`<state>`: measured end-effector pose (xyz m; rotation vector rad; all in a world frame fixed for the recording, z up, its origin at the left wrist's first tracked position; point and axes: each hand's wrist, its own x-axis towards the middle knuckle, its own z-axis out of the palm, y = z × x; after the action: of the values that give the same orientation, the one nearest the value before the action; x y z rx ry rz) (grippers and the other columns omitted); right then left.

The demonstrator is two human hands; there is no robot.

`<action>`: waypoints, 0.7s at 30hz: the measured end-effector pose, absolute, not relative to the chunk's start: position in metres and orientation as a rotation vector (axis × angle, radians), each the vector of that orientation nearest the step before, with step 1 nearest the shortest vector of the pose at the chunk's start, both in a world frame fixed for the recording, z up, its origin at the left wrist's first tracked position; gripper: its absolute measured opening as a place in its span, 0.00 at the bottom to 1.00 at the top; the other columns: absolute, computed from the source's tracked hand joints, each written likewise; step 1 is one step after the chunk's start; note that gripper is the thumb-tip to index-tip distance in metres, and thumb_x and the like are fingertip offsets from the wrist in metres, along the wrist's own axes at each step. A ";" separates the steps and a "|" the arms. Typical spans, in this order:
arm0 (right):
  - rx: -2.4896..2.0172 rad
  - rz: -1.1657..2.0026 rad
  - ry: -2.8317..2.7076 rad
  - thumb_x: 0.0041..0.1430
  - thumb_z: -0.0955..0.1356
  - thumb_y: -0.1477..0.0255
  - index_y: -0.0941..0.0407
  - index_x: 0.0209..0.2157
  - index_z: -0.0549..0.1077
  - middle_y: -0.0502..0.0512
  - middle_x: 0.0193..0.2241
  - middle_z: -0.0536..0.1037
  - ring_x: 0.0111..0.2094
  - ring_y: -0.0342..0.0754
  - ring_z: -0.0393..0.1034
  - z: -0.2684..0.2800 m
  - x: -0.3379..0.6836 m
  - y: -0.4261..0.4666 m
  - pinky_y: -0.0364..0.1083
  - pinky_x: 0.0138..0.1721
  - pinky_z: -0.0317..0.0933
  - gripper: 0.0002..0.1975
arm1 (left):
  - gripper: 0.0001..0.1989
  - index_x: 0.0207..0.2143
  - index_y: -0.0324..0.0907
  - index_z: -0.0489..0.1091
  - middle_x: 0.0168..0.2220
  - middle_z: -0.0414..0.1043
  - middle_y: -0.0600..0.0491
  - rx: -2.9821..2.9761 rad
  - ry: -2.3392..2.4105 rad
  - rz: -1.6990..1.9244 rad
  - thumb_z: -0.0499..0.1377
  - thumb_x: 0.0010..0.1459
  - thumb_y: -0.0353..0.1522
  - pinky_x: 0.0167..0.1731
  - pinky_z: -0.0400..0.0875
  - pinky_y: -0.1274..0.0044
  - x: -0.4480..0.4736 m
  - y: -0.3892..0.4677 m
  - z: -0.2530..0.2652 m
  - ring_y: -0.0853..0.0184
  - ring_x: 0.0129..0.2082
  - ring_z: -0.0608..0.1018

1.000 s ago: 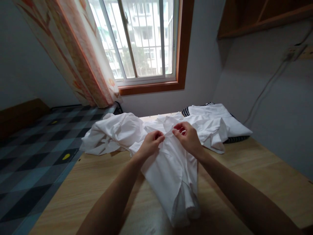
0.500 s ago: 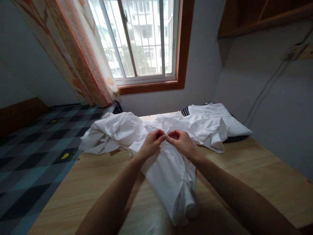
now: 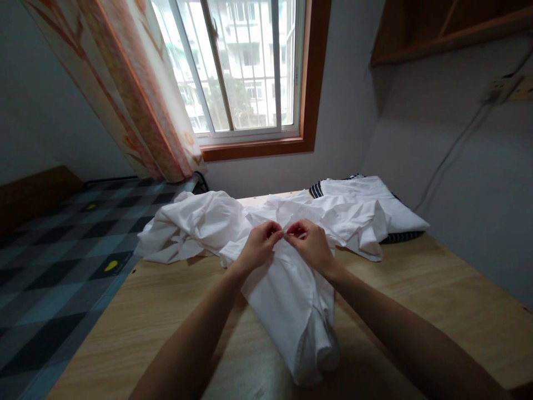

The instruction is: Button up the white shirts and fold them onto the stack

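A white shirt (image 3: 283, 294) lies spread over the wooden table, one part reaching toward me and rumpled cloth stretching to both sides. My left hand (image 3: 261, 241) pinches its fabric near the middle, thumb against fingers. Right beside it, my right hand (image 3: 307, 243) is closed in a pinch on the same spot, fingertips nearly meeting those of the left. The small bit between the fingertips is too tiny to make out. Under my forearms the near end of the shirt is bunched and folded.
Folded white cloth (image 3: 395, 208) rests on black-and-white striped fabric (image 3: 402, 237) at the back right of the wooden table (image 3: 416, 289). A bed with a checked cover (image 3: 62, 266) adjoins on the left. Beyond are a curtain (image 3: 137, 83) and a barred window; a power cord (image 3: 449, 150) hangs along the right wall.
My right hand's fingers have shifted slightly at the pinch, with the knuckles a little higher. The left hand and the shirt look almost the same.
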<state>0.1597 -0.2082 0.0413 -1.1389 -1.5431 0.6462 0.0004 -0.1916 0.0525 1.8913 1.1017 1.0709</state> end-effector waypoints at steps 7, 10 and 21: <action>-1.113 0.695 -1.572 0.52 0.70 0.67 0.56 0.30 0.74 0.53 0.27 0.78 0.28 0.46 0.71 0.042 0.159 -0.209 0.44 0.30 0.63 0.07 | 0.07 0.27 0.39 0.68 0.23 0.66 0.57 1.927 1.094 1.064 0.57 0.55 0.34 0.25 0.61 0.81 0.000 -0.193 0.055 0.72 0.24 0.66; -1.106 0.707 -1.584 0.52 0.70 0.67 0.56 0.30 0.75 0.52 0.27 0.78 0.28 0.46 0.71 0.042 0.160 -0.209 0.44 0.31 0.63 0.06 | 0.07 0.27 0.40 0.68 0.23 0.66 0.56 1.931 1.110 1.047 0.57 0.54 0.34 0.25 0.62 0.80 0.001 -0.194 0.056 0.72 0.24 0.66; -1.091 0.910 -1.590 0.53 0.68 0.64 0.58 0.25 0.74 0.51 0.23 0.75 0.25 0.44 0.66 0.035 0.160 -0.204 0.42 0.28 0.58 0.11 | 0.08 0.27 0.39 0.68 0.22 0.64 0.57 1.900 1.149 1.029 0.57 0.53 0.36 0.22 0.61 0.81 -0.001 -0.193 0.057 0.72 0.22 0.65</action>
<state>0.1602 -0.2043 0.0348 -1.0915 -1.5898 0.9097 -0.0009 -0.1929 0.0572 1.8997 1.1492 1.0291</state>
